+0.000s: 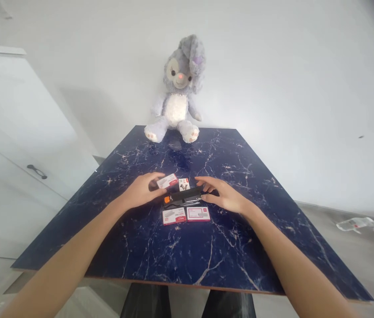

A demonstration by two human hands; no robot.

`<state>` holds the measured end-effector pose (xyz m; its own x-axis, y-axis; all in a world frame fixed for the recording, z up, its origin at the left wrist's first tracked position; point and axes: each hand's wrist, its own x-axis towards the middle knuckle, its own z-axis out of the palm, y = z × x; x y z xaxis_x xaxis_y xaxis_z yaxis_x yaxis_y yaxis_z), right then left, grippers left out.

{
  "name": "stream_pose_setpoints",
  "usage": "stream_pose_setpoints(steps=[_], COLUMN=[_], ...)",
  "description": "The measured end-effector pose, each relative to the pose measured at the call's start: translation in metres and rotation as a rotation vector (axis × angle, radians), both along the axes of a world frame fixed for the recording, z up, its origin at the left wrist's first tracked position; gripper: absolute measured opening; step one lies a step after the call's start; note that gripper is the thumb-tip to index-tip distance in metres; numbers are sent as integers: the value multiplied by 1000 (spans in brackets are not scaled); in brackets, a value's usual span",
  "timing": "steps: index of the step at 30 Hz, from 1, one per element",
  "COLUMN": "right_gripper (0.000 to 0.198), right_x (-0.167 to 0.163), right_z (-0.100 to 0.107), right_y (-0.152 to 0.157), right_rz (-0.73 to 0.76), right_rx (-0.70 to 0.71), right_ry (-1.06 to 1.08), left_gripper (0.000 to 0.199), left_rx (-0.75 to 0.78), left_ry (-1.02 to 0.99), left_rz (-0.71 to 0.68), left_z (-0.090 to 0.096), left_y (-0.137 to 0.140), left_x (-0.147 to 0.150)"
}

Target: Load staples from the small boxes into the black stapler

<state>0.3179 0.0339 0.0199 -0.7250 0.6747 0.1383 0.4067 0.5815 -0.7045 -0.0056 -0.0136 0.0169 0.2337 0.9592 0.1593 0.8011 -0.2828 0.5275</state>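
Stapler crosswise between the hands

The stapler [184, 194] lies on the tabletop [160, 254] between the two hands, its long axis running left to right and its right end angled slightly to the far side. The right hand [225, 194] looks nearer: open, fingers and thumb apart, the thumb at the stapler's right end, though touch cannot be told. The left hand [143, 190] curves about the left end of the tilted box [167, 181], thumb and fingers parted; whether it grips is unclear. That thumb comes near the stapler's orange left end. The small box [184, 183] sits just beyond the stapler; the left near box [174, 216] and right near box [198, 214] lie side by side on its near side.
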Motion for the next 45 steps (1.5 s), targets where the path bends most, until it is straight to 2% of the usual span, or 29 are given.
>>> stream_pose_setpoints(steps=[4,7,9,12,14,17,22,27,31,38,45], right_gripper=[49,30,24,25,30,33,43,47,42,33,31], right_x=[-15,-19,-18,-14,-13,-14,-26,-40,-40,-36,-37], right_z=[-4,-5,-4,-4,-4,-5,-3,1,-1,1,0], right_y=[-10,-13,-12,-11,-10,-11,-26,-42,-41,-38,-37], right_rz=[34,10,18,15,-79,-232,-211,-139,-116,-178,-220], right_rx=[133,153,138,88,85,186,452,589,602,569,577], right_ry=[-3,-15,4,65,125,233,310,348,346,333,294], left_gripper=[46,41,45,52,52,45,37,32,29,26,20], left_rx=[145,145,72,-85,-181,-294,-335,-320,-317,-441,-386], left_ry=[-38,-215,-413,-707,-895,-1104,-1091,-1047,-1056,-1280,-1381], left_rz=[89,109,134,131,82,-7,-25,-29,-13,-62,38], left_z=[-4,-11,-15,-15,-10,-2,1,-1,1,-3,-6], left_y=[-3,-2,0,2,2,-2,-11,-17,-20,-14,-9], left_x=[9,11,10,11,14,21,31,36,37,24,25])
